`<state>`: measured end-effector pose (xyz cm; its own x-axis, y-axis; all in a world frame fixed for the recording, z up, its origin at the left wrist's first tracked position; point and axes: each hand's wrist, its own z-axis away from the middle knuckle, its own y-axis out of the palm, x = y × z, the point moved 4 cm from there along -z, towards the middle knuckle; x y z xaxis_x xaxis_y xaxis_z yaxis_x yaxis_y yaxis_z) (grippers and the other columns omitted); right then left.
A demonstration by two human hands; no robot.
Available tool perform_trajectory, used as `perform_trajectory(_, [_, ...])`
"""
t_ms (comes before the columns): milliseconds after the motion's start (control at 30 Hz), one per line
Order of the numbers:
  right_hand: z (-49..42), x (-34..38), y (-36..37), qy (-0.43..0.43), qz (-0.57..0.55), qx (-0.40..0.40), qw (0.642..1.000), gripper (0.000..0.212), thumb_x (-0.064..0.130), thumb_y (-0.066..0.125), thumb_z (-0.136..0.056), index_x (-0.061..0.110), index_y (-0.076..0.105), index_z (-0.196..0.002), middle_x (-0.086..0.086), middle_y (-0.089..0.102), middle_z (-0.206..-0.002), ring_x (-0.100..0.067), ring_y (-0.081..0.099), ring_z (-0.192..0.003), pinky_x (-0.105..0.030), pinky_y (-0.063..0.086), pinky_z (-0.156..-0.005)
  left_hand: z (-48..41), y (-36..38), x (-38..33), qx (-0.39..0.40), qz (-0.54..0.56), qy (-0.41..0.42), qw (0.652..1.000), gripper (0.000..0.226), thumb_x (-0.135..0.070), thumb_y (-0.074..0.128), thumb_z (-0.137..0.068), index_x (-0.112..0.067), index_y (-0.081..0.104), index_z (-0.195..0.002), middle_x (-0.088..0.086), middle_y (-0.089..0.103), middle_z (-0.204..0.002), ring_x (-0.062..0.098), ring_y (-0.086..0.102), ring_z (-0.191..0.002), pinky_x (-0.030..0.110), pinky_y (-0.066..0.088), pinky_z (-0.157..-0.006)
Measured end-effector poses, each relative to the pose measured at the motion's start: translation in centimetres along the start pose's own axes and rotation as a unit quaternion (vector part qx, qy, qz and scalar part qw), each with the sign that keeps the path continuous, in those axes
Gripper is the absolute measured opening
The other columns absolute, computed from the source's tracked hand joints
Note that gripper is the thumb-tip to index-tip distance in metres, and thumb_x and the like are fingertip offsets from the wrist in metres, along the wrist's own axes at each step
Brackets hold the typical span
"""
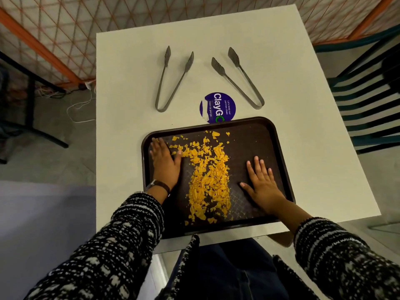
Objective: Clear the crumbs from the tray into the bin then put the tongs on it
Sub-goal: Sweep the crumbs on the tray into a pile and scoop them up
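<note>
A dark brown tray [255, 137] lies at the near edge of the white table [121, 83]. Orange crumbs [208, 180] form a loose band down its middle, with scattered bits toward the far left. My left hand [165, 161] lies flat on the tray's left side, fingers together, touching the crumbs at the thumb. My right hand [263, 185] rests flat on the right side with fingers spread, apart from the crumbs. Two metal tongs lie beyond the tray: the left tongs [172, 81] and the right tongs [238, 76]. No bin is in view.
A round purple sticker [217, 106] sits on the table, partly under the tray's far rim. A dark slatted chair [368, 100] stands to the right. An orange-framed mesh fence [54, 40] runs behind the table, and cables [78, 105] lie on the floor at left.
</note>
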<state>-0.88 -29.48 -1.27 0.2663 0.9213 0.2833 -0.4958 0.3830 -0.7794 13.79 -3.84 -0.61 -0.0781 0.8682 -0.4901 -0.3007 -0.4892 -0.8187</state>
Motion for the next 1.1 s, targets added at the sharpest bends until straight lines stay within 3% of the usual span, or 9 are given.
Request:
perform_trajectory(133, [0.1,0.0,0.0,-0.003,-0.006,-0.003,1.000,0.076,0.057,0.024,-0.094,0.019,-0.014,-0.147,-0.005,-0.026,-0.153,-0.015,-0.030,-0.135,-0.036,-0.016,-0.112,-0.7,0.3,0.3,0.007,-0.010,0.002,1.000,0.072,-0.038,0.035,-0.096,0.000,-0.002,-0.145,0.021,-0.006,-0.155,0.029,-0.008,-0.144,0.041,-0.008,-0.117])
perform_trajectory(433, [0.3,0.3,-0.3,-0.008,-0.013,-0.002,1.000,0.073,0.050,0.027,-0.096,0.018,-0.012,-0.148,0.000,-0.033,-0.144,-0.014,-0.031,-0.134,-0.035,-0.017,-0.112,6.2,4.5,-3.5,0.145,0.038,0.165,0.975,0.069,-0.042,0.030,-0.096,-0.021,-0.014,-0.144,-0.002,-0.015,-0.153,0.013,-0.016,-0.140,0.036,-0.006,-0.117])
perform_trajectory(667, [0.3,0.2,-0.2,-0.005,-0.013,0.001,1.000,0.074,0.053,0.025,-0.094,0.018,-0.013,-0.147,-0.005,-0.026,-0.154,-0.015,-0.031,-0.134,-0.035,-0.017,-0.111,1.4,1.3,-2.4,0.063,0.065,0.056,0.994,0.075,-0.045,0.034,-0.094,-0.015,-0.011,-0.146,0.004,-0.017,-0.155,0.018,-0.020,-0.137,0.036,-0.005,-0.112])
perform_trajectory(767, [0.2,0.0,-0.3,-0.003,-0.015,-0.001,1.000,0.073,0.052,0.027,-0.095,0.018,-0.012,-0.148,-0.006,-0.025,-0.154,-0.014,-0.030,-0.134,-0.035,-0.016,-0.112,-0.3,1.0,-2.2,0.067,0.052,0.035,0.996,0.077,-0.046,0.035,-0.093,-0.012,-0.010,-0.146,0.008,-0.018,-0.155,0.027,-0.017,-0.141,0.036,-0.008,-0.112])
perform_trajectory(833, [0.1,-0.1,-0.3,-0.006,-0.020,0.001,1.000,0.079,0.063,0.017,-0.089,0.019,-0.012,-0.148,-0.003,-0.028,-0.152,-0.014,-0.030,-0.134,-0.035,-0.016,-0.112,-0.4,1.5,-2.3,0.074,0.051,0.026,0.996,0.078,-0.046,0.037,-0.093,-0.012,-0.009,-0.146,0.009,-0.018,-0.155,0.027,-0.017,-0.141,0.037,-0.007,-0.112])
perform_trajectory(933, [0.0,-0.3,0.0,-0.016,-0.027,-0.002,1.000,0.100,0.082,-0.003,-0.070,0.020,-0.013,-0.147,0.002,-0.033,-0.145,-0.014,-0.030,-0.135,-0.035,-0.016,-0.111,0.4,2.4,-3.2,0.072,0.019,0.085,0.994,0.075,-0.044,0.034,-0.094,-0.008,-0.006,-0.146,0.010,-0.011,-0.156,0.023,-0.014,-0.143,0.035,-0.011,-0.115])
perform_trajectory(1033, [0.0,-0.1,-0.1,-0.016,-0.028,-0.009,0.999,0.089,0.072,0.006,-0.077,0.020,-0.012,-0.147,0.002,-0.032,-0.145,-0.015,-0.029,-0.137,-0.034,-0.016,-0.112,2.2,3.1,-4.9,0.118,0.026,0.166,0.979,0.068,-0.040,0.032,-0.096,-0.012,-0.006,-0.146,-0.003,-0.012,-0.151,0.014,-0.015,-0.139,0.030,-0.011,-0.112])
perform_trajectory(1100, [0.1,0.2,-0.4,-0.016,-0.042,-0.020,0.999,0.078,0.060,0.023,-0.091,0.018,-0.008,-0.149,-0.001,-0.027,-0.151,-0.018,-0.023,-0.141,-0.035,-0.014,-0.113,3.3,3.6,-5.5,0.156,0.040,0.190,0.969,0.065,-0.038,0.032,-0.097,-0.017,-0.005,-0.146,-0.008,-0.010,-0.149,0.012,-0.016,-0.137,0.031,-0.007,-0.113])
